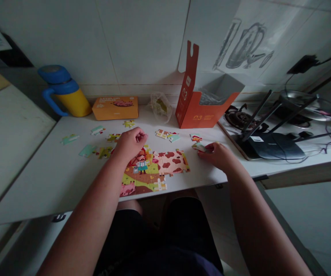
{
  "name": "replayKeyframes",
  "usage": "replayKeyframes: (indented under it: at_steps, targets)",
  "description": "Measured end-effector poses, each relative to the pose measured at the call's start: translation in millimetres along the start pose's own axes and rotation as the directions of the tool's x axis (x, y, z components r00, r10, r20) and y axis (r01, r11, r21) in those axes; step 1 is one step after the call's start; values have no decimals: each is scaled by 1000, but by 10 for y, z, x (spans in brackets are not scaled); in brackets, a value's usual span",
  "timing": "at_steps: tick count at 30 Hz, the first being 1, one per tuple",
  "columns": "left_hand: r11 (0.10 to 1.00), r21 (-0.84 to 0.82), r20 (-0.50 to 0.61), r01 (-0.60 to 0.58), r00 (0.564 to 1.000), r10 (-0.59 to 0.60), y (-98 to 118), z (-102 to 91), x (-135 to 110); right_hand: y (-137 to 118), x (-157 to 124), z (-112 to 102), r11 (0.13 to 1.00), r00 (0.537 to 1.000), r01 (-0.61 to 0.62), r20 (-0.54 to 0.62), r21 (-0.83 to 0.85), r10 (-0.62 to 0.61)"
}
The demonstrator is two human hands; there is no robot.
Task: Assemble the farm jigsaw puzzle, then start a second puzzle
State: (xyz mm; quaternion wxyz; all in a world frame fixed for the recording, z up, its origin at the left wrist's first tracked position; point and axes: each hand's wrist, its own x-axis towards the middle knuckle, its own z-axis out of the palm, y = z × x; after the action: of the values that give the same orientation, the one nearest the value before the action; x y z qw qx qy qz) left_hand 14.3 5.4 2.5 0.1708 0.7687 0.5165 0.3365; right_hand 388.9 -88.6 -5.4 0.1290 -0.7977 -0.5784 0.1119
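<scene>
While the white bench [39,172] carries everything in view, the half-built puzzle [154,170] is seen at its near edge, centred in front of the person, w/ its long axis running left–right along that edge. Behind it, against the tiled wall, an open orange box [200,111] is stood upright, a flat orange box [115,108] is laid to its left, and a blue-and-yellow jug [63,92] is set further left. A clear bag [161,106] is seen between the two boxes. A hob [269,126] w/ a black stand is placed on the right, apart from the puzzle.

The left hand [129,143] is rested on the puzzle's upper-left corner, its grip curled nearly together; whether a piece is pinched in it cannot be told. The right hand [218,155] is laid on the bench just right of the puzzle, and its grip is closed on a loose piece [200,147] that points left, towards the puzzle's right edge. So the held piece lies just beside that edge, and the right hand is the nearer one to it.

Scattered pieces [96,130] are spread left of the left hand, and a few more pieces [167,135] are seen beyond the puzzle's top edge, approx. between the two hands.
</scene>
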Motion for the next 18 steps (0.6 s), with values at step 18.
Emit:
replayKeyframes:
  at_steps: [18]
  targets:
    - [975, 6, -222, 221, 951, -214, -87, 4, 41, -776, 141, 127, 847, 954, 289, -63, 446, -292]
